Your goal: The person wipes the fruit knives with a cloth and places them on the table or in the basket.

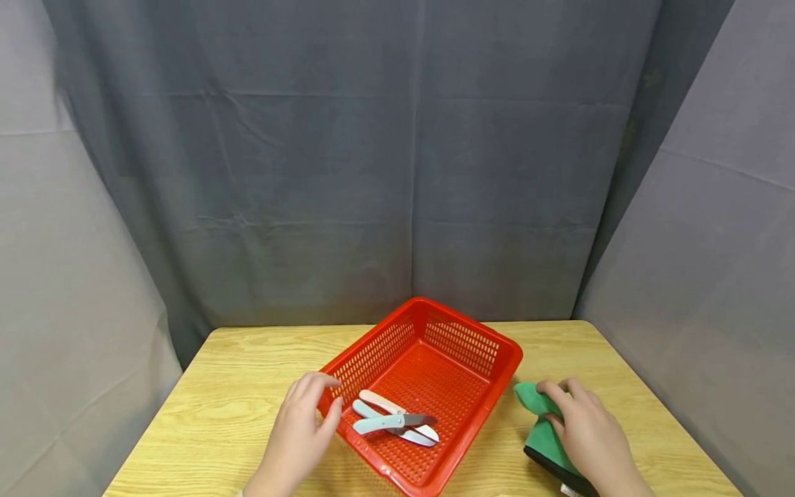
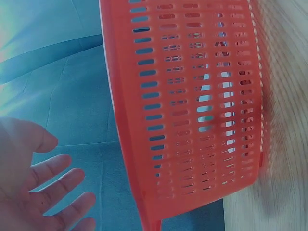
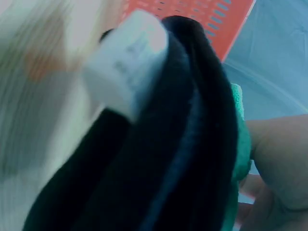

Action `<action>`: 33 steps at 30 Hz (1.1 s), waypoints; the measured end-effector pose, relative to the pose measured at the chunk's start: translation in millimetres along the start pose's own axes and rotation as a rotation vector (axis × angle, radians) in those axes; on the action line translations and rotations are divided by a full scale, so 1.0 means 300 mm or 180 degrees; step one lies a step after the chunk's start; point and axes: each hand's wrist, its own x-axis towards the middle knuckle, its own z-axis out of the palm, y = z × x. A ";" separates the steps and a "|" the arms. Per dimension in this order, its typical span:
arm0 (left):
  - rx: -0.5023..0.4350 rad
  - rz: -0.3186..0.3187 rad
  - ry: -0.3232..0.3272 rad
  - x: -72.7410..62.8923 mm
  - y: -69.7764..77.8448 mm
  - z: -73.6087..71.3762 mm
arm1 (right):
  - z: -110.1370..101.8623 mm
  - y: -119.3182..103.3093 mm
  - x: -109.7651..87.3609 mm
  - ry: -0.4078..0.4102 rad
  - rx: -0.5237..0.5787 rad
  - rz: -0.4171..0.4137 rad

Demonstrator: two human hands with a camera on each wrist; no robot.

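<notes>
A red plastic basket [image 1: 447,376] holds three small knives near its front left. One knife [image 1: 379,424] has a pale blue handle and a bare grey blade and lies over the others. Beneath it are a pink-handled knife [image 1: 377,399] and another pale blue one [image 1: 363,408]. My left hand [image 1: 301,421] hovers at the basket's left rim, fingers loosely bent and thumb apart, holding nothing. To the right of the basket, my right hand [image 1: 590,435] grips a green cloth [image 1: 546,440] with a black edge. A white label [image 3: 127,62] hangs from that edge.
Light wood-grain table [image 1: 248,386] lies under everything. Its far edge meets a dark grey curtain [image 1: 310,172]. Paler cloth walls rise on the left [image 1: 74,310] and the right [image 1: 702,276].
</notes>
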 end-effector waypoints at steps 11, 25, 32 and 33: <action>0.0028 0.0011 -0.0065 -0.004 -0.005 0.013 | 0.064 0.024 -0.008 -0.0254 -0.0091 -0.0086; 0.0067 0.0081 -0.0058 -0.010 0.000 0.019 | 0.100 0.025 -0.008 -0.0716 -0.0070 -0.0038; 0.0025 0.0047 -0.0114 -0.011 0.003 0.025 | 0.118 0.025 -0.009 -0.0833 -0.0129 -0.0018; 0.0023 0.0038 -0.0120 -0.011 0.003 0.025 | 0.119 0.025 -0.009 -0.0841 -0.0133 -0.0013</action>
